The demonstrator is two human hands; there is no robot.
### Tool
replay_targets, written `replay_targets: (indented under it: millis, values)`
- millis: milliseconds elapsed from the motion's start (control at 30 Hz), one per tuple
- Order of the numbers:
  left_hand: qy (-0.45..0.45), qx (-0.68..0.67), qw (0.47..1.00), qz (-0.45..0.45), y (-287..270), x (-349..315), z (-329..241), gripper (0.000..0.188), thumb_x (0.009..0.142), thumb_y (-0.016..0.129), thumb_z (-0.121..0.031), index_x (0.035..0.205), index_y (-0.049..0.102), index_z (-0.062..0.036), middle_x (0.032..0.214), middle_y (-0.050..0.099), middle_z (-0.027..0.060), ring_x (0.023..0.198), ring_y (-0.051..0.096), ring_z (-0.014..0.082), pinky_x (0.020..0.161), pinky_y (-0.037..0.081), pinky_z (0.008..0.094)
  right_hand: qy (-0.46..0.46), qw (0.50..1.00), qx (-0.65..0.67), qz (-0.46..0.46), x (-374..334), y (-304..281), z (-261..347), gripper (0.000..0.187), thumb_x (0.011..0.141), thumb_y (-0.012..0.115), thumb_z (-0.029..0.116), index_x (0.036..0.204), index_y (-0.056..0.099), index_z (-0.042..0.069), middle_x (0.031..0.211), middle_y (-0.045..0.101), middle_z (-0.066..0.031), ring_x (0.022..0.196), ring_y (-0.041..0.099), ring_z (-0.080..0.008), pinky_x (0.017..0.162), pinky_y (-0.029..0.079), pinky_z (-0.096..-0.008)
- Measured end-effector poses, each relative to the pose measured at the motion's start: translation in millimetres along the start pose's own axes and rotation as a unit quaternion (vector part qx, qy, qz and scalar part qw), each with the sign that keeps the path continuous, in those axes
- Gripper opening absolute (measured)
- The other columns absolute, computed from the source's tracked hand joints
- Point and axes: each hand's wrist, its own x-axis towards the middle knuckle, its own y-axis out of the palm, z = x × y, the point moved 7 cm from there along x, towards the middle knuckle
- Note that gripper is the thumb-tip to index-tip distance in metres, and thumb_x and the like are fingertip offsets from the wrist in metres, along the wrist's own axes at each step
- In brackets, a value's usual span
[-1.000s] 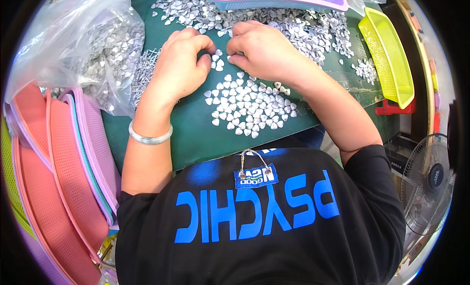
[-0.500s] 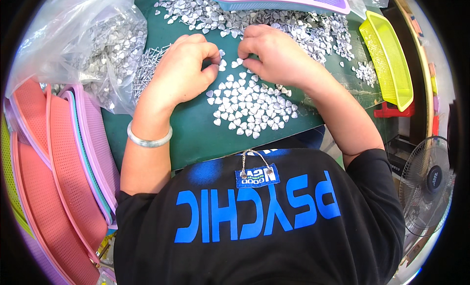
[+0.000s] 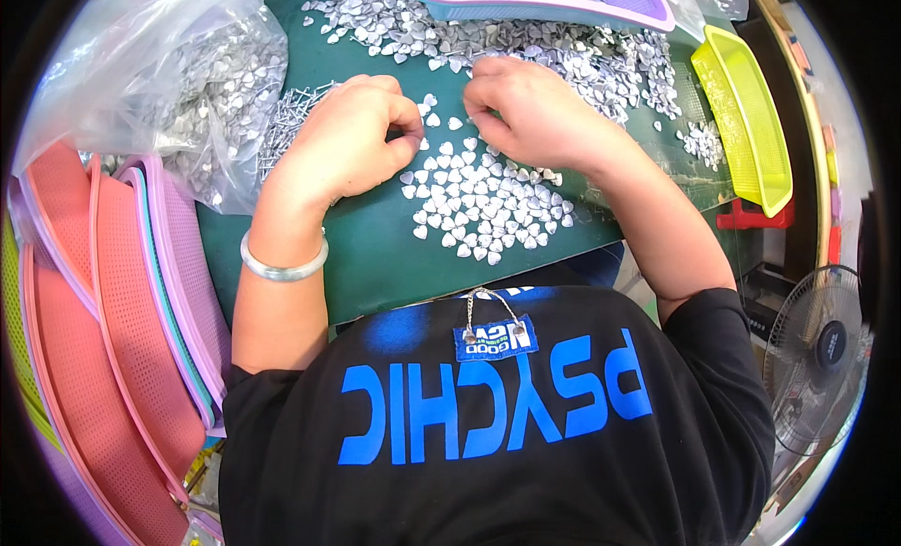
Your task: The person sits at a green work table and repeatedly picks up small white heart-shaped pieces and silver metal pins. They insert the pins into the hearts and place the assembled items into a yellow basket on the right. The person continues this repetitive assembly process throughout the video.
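Small silvery heart-shaped pieces (image 3: 488, 204) lie in a loose patch on the green table (image 3: 375, 250), close to my body. My left hand (image 3: 361, 133) hovers at the patch's upper left, thumb and forefinger brought together in a pinch. Whatever the pinch holds is hidden. Beside it is a heap of thin metal pins (image 3: 293, 124), partly covered by that hand. Across a small gap, my right hand (image 3: 530, 110) is curled above the patch, fingertips turned down and tucked in. What it grips, if anything, cannot be made out. A few single hearts (image 3: 455, 124) lie between both hands.
A bigger heap of hearts (image 3: 394, 25) spreads at the back, under a purple-and-blue basket (image 3: 544, 11). A clear plastic bag (image 3: 211, 96) of hearts stands left, above stacked pink baskets (image 3: 141, 311). At right are a yellow-green basket (image 3: 746, 124) and a fan (image 3: 817, 358).
My right hand has shifted slightly right and down, away from a heart that now lies uncovered between the hands. My left hand stays nearly in place, its fingers still pinched.
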Motion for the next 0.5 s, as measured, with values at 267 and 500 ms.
replay_targets:
  millis: [267,500]
  values:
    - [-0.054,-0.001,0.998,-0.017,-7.3,-0.3,8.6,0.009,0.073,0.068,-0.003,0.081,0.065,-0.0011,0.077,0.059,0.01,0.076,0.06,0.0242,0.071,0.049,0.0345,0.025,0.999,0.023,-0.027,9.3,-2.2,6.3,0.012,0.079,0.06,0.014,0.076,0.065,0.004,0.082,0.061,-0.013,0.083,0.063,-0.0337,0.072,0.051,-0.0444]
    - [-0.018,-0.02,0.999,0.025,-0.6,-1.5,0.6,0.016,0.071,0.07,-0.002,0.086,0.065,-0.0015,0.079,0.06,0.0095,0.075,0.06,0.0235,0.071,0.049,0.0343,0.036,0.998,0.02,-0.051,17.4,14.2,15.2,0.007,0.077,0.062,0.012,0.079,0.066,0.007,0.081,0.061,-0.011,0.084,0.063,-0.0318,0.072,0.051,-0.0435]
